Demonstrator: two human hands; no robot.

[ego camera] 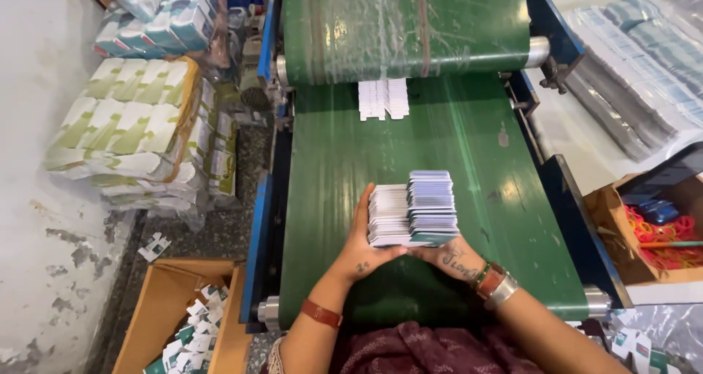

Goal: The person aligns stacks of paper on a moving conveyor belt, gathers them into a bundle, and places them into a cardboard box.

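Note:
Two rows of small flat cartons (414,207), white and grey-blue, lie side by side on the green conveyor belt (337,154). My left hand (362,246) cups the left side and near end of the stack. My right hand (452,255) presses against its near right end, fingers tucked under the cartons. Both wrists wear bands. Another small batch of white cartons (383,99) lies farther up the belt, just below the upper roller (538,50).
Wrapped bundles of green-and-white packs (135,125) are piled on the floor at left. A cardboard box (183,319) with loose cartons stands at lower left. At right a box holds red rubber bands (659,235), and wrapped carton rows (644,59) lie on a table.

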